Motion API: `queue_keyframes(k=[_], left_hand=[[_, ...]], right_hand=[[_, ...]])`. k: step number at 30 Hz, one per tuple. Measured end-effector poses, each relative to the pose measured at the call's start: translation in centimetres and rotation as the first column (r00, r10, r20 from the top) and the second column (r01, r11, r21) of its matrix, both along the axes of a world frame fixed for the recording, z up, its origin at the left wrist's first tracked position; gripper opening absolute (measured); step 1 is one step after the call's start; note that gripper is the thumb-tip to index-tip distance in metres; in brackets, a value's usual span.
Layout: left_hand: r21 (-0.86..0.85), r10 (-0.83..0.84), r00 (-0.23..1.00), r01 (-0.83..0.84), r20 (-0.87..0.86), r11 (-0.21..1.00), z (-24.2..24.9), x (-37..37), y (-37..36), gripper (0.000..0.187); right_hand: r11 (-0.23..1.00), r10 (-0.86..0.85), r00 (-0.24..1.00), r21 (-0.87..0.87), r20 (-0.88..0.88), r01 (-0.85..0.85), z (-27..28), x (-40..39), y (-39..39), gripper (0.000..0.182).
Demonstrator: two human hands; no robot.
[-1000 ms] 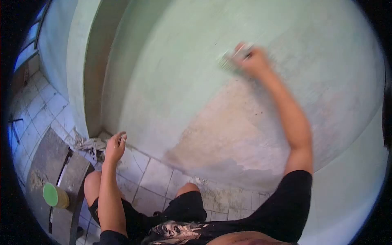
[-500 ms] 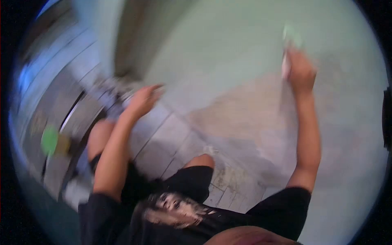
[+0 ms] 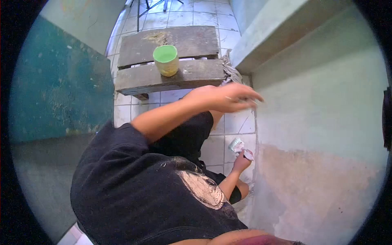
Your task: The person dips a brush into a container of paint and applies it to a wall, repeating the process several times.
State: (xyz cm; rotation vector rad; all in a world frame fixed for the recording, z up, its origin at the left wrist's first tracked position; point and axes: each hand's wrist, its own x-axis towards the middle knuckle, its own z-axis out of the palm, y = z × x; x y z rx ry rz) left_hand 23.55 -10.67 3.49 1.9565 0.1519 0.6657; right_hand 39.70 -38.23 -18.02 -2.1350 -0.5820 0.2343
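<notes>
My right hand (image 3: 242, 163) is closed round the handle of a paintbrush (image 3: 236, 145), low over the floor tiles. The bristles look pale green, and the handle is whitish and smeared. My left hand (image 3: 234, 98) is raised in front of the bench, its fingers stretched towards the wall and slightly blurred; I see nothing held in it. A yellowish, stained cup (image 3: 166, 67) with a bright green inside stands on the wooden bench (image 3: 192, 38). To the right rises a wall (image 3: 318, 102), pale green above with a bare beige patch lower down.
A crumpled grey cloth (image 3: 231, 70) hangs at the bench's right end. A thick ledge (image 3: 281, 30) juts from the wall at upper right. Dark tripod-like legs (image 3: 153, 7) stand behind the bench. A teal-painted wall (image 3: 61, 81) lies to the left, white tiles (image 3: 212, 149) below.
My view has swung left, bringing the bench and cup to the upper middle. The brush in my right hand has come away from the wall and down. My left hand still holds nothing visible.
</notes>
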Motion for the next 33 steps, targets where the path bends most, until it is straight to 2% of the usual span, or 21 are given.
queue_keyframes(k=[2,3,6,7,9,11,12,13,14,15,16,17,19,20,24,26,27,29,31,32,33], left_hand=[[-0.02,0.141,0.989,-0.14,0.04,0.99,-0.2,-3.8,0.3,0.033],[-0.135,0.193,0.98,-0.197,-0.039,0.971,0.1,-5.6,-0.1,0.031],[-0.071,0.367,0.925,-0.374,-0.101,0.925,-1.1,-8.8,-1.8,0.028],[-0.109,0.346,0.919,-0.37,-0.189,0.923,-1.2,-9.3,-2.5,0.027],[-0.009,0.333,0.939,-0.335,-0.087,0.942,-1.9,-8.7,-3.5,0.026],[0.016,0.237,0.969,-0.236,-0.068,0.972,-1.3,-7.5,-3.6,0.025],[0.098,0.192,0.976,-0.202,0.106,0.975,-0.6,-6.0,-2.9,0.024],[-0.047,0.088,0.991,-0.084,0.098,0.995,0.2,-5.0,-2.0,0.025],[0.054,0.128,0.992,-0.127,-0.019,0.99,0.8,-3.9,-1.3,0.028],[0.007,0.178,0.973,-0.179,-0.146,0.984,1.7,-2.4,-1.1,0.031],[0.056,0.171,0.982,-0.167,-0.085,0.984,4.0,-0.4,-1.3,0.033],[0.083,0.117,0.991,-0.111,-0.07,0.99,6.6,0.9,-1.7,0.033],[-0.07,-0.015,0.994,0.008,-0.11,0.998,12.6,3.4,-2.8,0.032],[-0.132,-0.106,0.994,0.1,-0.037,0.986,15.2,4.7,-3.6,0.033],[0.003,-0.213,0.969,0.215,-0.124,0.977,27.9,7.6,-5.6,0.033],[0.077,-0.225,0.911,0.267,-0.347,0.961,32.1,9.5,-6.5,0.034],[-0.064,-0.26,0.805,0.268,-0.534,0.961,34.7,9.9,-7.1,0.042],[0.156,-0.093,0.84,0.206,-0.534,0.966,29.3,10.1,-7.4,0.035],[0.315,-0.187,0.842,0.382,-0.507,0.869,24.8,8.7,-6.3,0.04],[0.39,-0.234,0.841,0.45,-0.488,0.803,23.0,7.9,-5.9,0.043],[0.067,-0.195,0.518,0.444,-0.833,0.894,23.6,6.8,-6.3,0.04]], right_hand=[[1.0,-0.012,0.994,-0.02,-0.108,0.01,0.2,-0.3,0.4,0.013],[0.999,-0.037,0.994,-0.018,-0.105,0.035,0.2,0.1,0.2,0.013],[1.0,0.026,0.996,-0.001,-0.081,-0.026,-0.6,2.0,-0.2,0.014],[1.0,-0.002,0.997,0.003,-0.08,0.002,-0.7,2.5,-0.5,0.014],[1.0,-0.018,0.991,-0.002,-0.135,0.017,-0.9,3.6,-0.3,0.015],[0.989,-0.021,0.994,-0.142,0.111,0.037,-1.1,3.0,-1.4,0.022],[0.99,-0.06,0.997,-0.122,0.057,0.066,-1.8,3.5,-0.5,0.028],[0.99,-0.099,0.995,-0.104,0.003,0.098,-2.4,4.0,0.4,0.034],[0.984,-0.096,0.982,-0.166,-0.165,0.069,-1.8,4.2,0.9,0.031],[0.984,-0.17,0.973,-0.077,-0.153,0.16,-0.3,3.0,1.2,0.028],[0.976,-0.197,0.971,-0.124,-0.139,0.18,1.6,2.1,1.5,0.026],[0.98,-0.179,0.975,-0.111,-0.131,0.165,3.7,1.6,1.8,0.025],[0.974,-0.215,0.97,-0.093,-0.113,0.205,10.4,0.1,1.3,0.024],[0.988,-0.151,0.98,-0.04,-0.13,0.147,14.5,-0.4,1.0,0.022],[0.998,-0.055,0.986,0.025,-0.157,0.06,30.6,-2.1,0.2,0.021],[0.996,-0.074,0.992,-0.062,-0.102,0.068,36.9,-1.7,-1.3,0.022],[0.985,-0.084,0.996,-0.153,-0.038,0.077,39.8,-1.4,-2.3,0.023],[0.989,-0.134,0.974,-0.082,-0.185,0.121,46.6,-1.3,-5.6,0.03],[0.952,-0.295,0.942,-0.131,-0.158,0.276,48.3,-0.8,-7.5,0.029],[0.958,-0.286,0.957,-0.036,-0.043,0.285,49.7,1.4,-9.6,0.028],[0.955,-0.297,0.954,0.032,0.031,0.296,49.2,0.8,-11.4,0.027]])
